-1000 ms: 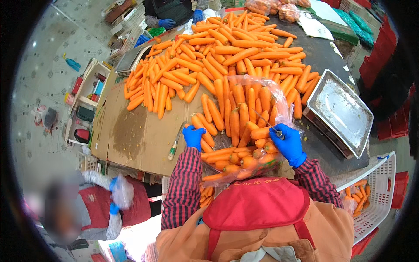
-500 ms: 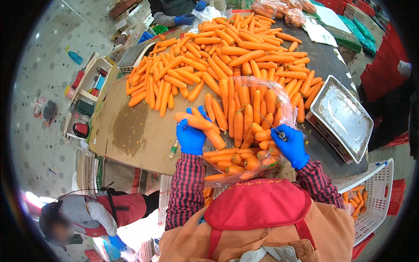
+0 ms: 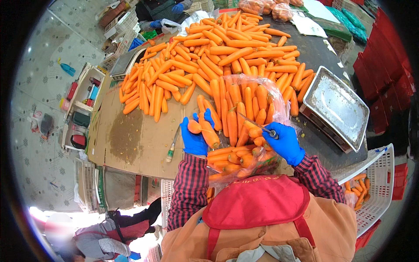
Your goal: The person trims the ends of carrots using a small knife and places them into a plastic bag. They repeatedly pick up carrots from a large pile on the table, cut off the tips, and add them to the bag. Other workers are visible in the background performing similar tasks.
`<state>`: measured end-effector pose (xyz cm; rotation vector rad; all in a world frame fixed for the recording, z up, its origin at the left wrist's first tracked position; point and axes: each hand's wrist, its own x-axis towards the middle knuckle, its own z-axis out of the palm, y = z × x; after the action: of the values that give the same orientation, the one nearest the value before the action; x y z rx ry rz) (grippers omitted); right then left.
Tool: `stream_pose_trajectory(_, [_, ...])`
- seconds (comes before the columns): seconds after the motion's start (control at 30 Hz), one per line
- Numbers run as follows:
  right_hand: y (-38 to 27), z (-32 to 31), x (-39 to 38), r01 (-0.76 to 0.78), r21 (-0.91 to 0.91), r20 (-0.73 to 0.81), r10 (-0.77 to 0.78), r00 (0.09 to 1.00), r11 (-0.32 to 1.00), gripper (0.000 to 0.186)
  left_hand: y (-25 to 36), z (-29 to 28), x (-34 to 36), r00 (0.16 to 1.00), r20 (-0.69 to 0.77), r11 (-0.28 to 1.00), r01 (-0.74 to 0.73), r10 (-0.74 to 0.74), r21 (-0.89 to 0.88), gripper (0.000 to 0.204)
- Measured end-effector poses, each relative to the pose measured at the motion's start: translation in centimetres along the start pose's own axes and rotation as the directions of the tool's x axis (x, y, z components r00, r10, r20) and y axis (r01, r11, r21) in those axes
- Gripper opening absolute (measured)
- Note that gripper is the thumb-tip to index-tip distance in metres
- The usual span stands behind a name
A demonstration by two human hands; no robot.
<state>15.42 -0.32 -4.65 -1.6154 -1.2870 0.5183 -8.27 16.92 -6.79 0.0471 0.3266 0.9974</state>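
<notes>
While the left hand [image 3: 194, 139], in a blue glove, grips a carrot [image 3: 208, 133] with its fingers wrapped round the lower half, the right hand [image 3: 286, 142], gloved the same, is closed on the rim of a clear bag [image 3: 262, 94] and on a thin knife [image 3: 261, 125] whose blade points up and left over the bag's mouth. That carrot stands tilted, its thick end up, just left of the bag's opening and above the cardboard [image 3: 139, 139]. A second carrot end shows at the left palm, touching the glove.

Inside the bag, carrots lie packed lengthwise, from the person's red apron [image 3: 257, 203] up toward the big heap [image 3: 218, 56]. Just left of the left hand, a peeler [image 3: 171, 150] with a green and pale handle lies on the cardboard, apart from the glove. Right of the right hand sits a metal scale tray [image 3: 338, 107] on the dark table [image 3: 323, 48]. A white crate [image 3: 375, 196] with a few carrots stands at the lower right. Red crates [image 3: 384, 74] are stacked beyond it. Another person crouches at the lower left, and someone's blue-gloved hand [image 3: 176, 8] shows at the far end of the heap.
</notes>
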Motion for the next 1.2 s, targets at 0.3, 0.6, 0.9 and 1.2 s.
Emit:
stream_pose_trajectory(0.3, [-3.3,1.7,0.9,0.372,-0.335,0.112,-0.356,0.928,0.865,0.021,-0.8,-1.5,0.7,1.000,0.002,0.993,-0.029,0.029,0.111,0.035])
stream_pose_trajectory(0.6, [-4.6,4.1,1.7,0.527,-0.615,0.122,-0.589,0.799,0.587,0.031,-3.4,0.6,-0.8,1.000,-0.010,0.992,-0.014,0.015,0.124,0.050])
stream_pose_trajectory(0.9, [-4.5,4.7,2.0,0.540,-0.669,0.141,-0.626,0.767,0.511,0.035,-4.3,1.2,-1.1,0.998,-0.061,0.978,-0.020,0.034,0.206,0.050])
stream_pose_trajectory(1.2, [-2.7,1.4,4.5,0.261,-0.719,-0.106,-0.473,0.874,0.644,0.031,-3.2,-0.6,-0.9,0.997,-0.052,0.997,0.061,-0.059,0.038,0.049])
